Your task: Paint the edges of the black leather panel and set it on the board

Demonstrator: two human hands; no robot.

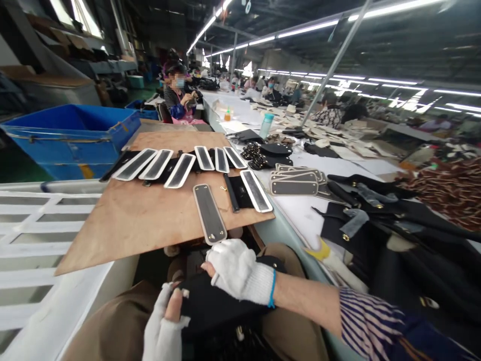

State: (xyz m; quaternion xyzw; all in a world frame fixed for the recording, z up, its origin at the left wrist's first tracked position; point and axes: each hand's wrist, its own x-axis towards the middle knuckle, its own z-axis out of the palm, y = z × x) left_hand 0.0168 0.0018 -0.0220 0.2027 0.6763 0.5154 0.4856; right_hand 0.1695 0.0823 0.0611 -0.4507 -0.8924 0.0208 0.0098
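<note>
Across my lap lies a black bag (214, 306), its surface smooth, with a small gold fitting low on it. My left hand (167, 321), in a white fingerless glove, grips its left edge with the thumb on top. At its upper edge my right hand (235, 268), gloved the same way with a blue cuff edge, is closed with curled fingers; most fingertips are hidden. Just beyond the right hand, a long grey panel with a pale border (209, 213) rests at the board's near edge. A black strip (231, 193) lies beside a white-bordered panel (256, 190).
Several white-bordered panels (180, 170) lie along the brown board (146, 215). Stacked grey panels (294, 187) and black pieces with gold fittings (353, 225) cover the table at right. A blue bin (71, 140) stands left; a co-worker (180, 98) sits beyond the board.
</note>
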